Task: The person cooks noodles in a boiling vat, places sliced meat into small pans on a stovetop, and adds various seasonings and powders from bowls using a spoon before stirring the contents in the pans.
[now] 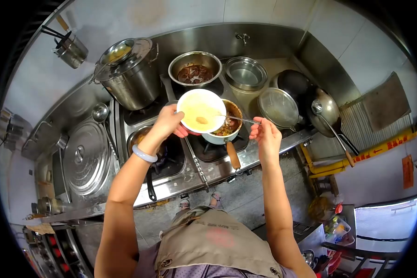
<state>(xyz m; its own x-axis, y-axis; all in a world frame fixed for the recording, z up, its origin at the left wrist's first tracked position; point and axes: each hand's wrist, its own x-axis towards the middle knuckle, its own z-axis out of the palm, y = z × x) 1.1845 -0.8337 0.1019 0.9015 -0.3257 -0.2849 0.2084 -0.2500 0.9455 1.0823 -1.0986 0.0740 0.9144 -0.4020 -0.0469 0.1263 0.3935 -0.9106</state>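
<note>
My left hand (169,121) grips the rim of a white bowl (190,99) that holds a pale yellow liquid with a small brownish patch. The bowl is over the stove, partly covering a saucepan (237,110) with a wooden handle (232,155) and brown food inside. Between the fingertips of my right hand (267,135) is the handle of a thin metal spoon (241,119). Its far end reaches the bowl's right edge, and the tip is hard to make out. Left of the saucepan, a small pan (136,135) with a black handle sits on a burner.
A tall lidded stockpot (132,85) stands back left. Behind the bowl is a metal basin (194,58) of dark food; right of it, a basin of clear liquid (245,74). A mesh strainer (278,107), wok (326,111) and ladle (329,121) lie right. A round lid (85,157) lies left.
</note>
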